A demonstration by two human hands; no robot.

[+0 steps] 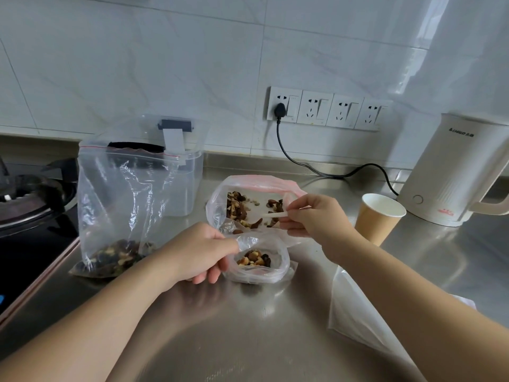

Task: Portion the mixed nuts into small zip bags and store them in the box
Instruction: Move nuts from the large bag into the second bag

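On the steel worktop (248, 326), the open source bag (220, 205) lies behind the small zip bag (259, 267). Left hand (203, 252) pinches its mouth wide; right hand (314, 215) grips a white scoop (275, 215). Best tip nuts (254, 258) low inside.

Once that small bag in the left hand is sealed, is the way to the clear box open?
Not quite. The tall zip bag stands upright right in front of the clear box, screening most of its near side. The small bag in the left hand would have to go over or around it.
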